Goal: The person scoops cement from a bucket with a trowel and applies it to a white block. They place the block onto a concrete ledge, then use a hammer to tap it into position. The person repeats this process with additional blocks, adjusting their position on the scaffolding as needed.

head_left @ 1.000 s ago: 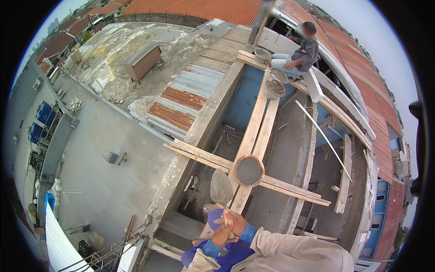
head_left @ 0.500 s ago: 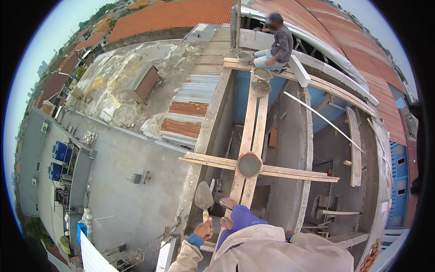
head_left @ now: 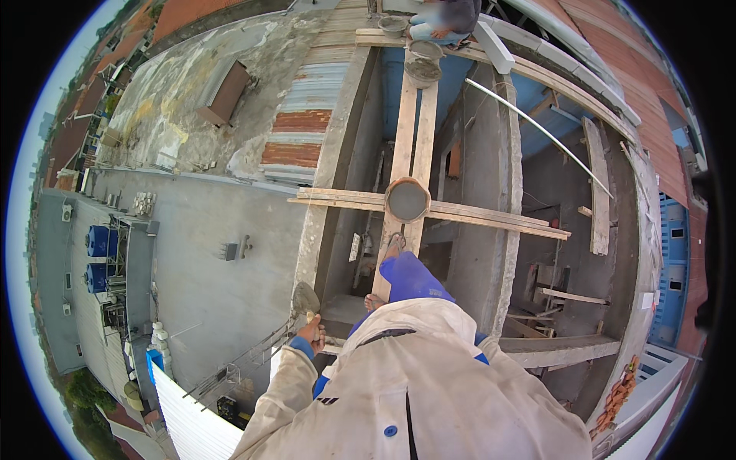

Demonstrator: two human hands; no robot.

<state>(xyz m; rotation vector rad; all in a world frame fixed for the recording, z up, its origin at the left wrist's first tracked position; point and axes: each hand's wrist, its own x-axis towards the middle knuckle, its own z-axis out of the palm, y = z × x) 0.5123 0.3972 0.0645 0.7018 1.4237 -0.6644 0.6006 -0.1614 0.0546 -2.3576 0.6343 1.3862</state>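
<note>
My left hand (head_left: 310, 333) is closed around the handle of a trowel (head_left: 305, 297), out to the left of my body. The trowel's grey blade points forward, over the concrete wall edge. My right arm lies behind the jacket, and the right hand is hidden. My feet are on two long planks (head_left: 402, 142), one foot well in front of the other. Just ahead of my front foot stands a round tub (head_left: 407, 200) with grey, wet-looking contents, where the long planks meet the crosswise boards (head_left: 498, 218).
Deep openings drop away on both sides of the planks, between concrete walls (head_left: 510, 192). Farther along are two mortar tubs (head_left: 422, 70) and a seated person (head_left: 445, 21). A white pole (head_left: 537, 132) slants across the right opening. Corrugated sheets (head_left: 297, 123) lie left.
I have stepped forward along the planks, one foot now close to the tub. The trowel has come lower and nearer my body. The view has tipped down, cutting off the seated person's upper part.
</note>
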